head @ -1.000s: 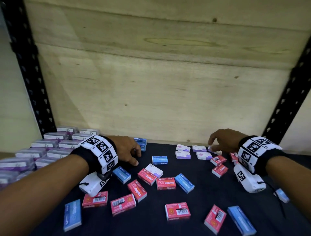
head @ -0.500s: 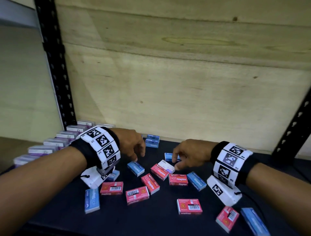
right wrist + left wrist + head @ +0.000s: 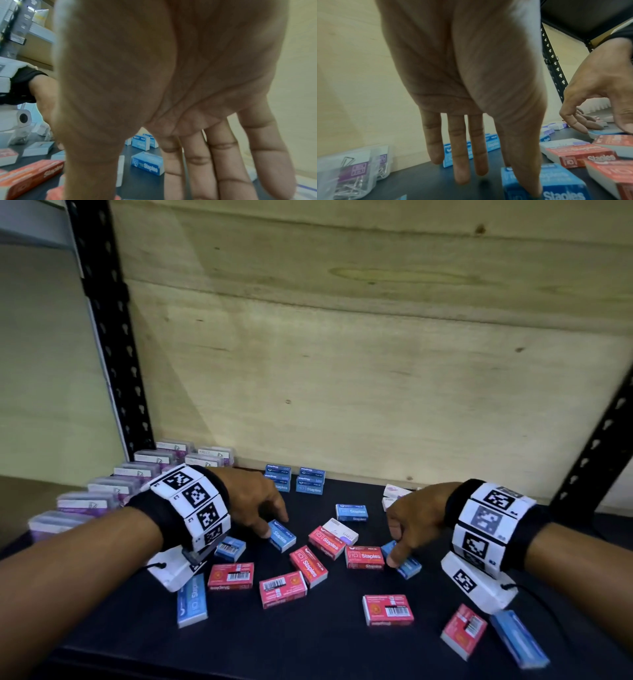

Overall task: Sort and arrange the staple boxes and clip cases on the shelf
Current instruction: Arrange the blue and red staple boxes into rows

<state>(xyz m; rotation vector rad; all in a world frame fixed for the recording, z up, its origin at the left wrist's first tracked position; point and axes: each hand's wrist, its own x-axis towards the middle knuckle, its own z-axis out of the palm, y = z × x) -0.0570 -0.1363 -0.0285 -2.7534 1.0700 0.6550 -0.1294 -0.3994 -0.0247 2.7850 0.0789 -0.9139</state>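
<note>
Several red, blue and white-purple staple boxes lie scattered on the dark shelf [image 3: 308, 642]. My left hand [image 3: 274, 525] reaches down with straight fingers, and its thumb [image 3: 530, 180] touches a blue staple box [image 3: 284, 539] [image 3: 559, 181]. My right hand [image 3: 394, 549] [image 3: 145, 189] hangs over another blue staple box [image 3: 407, 566], thumb tip at its left edge. Whether either hand grips its box is unclear. Blue boxes [image 3: 296, 481] stand stacked at the back wall. Clear clip cases [image 3: 137, 484] [image 3: 351, 173] sit in rows at the back left.
Black perforated uprights [image 3: 113, 344] [image 3: 596, 453] flank the shelf, with a plywood back panel [image 3: 342, 371] behind. Red boxes [image 3: 364, 556] crowd the middle between my hands. More red and blue boxes [image 3: 519, 640] lie near the front right edge.
My right hand has moved from the white boxes at the back right to the blue box beside the red ones. My left hand has come forward onto a loose blue box.
</note>
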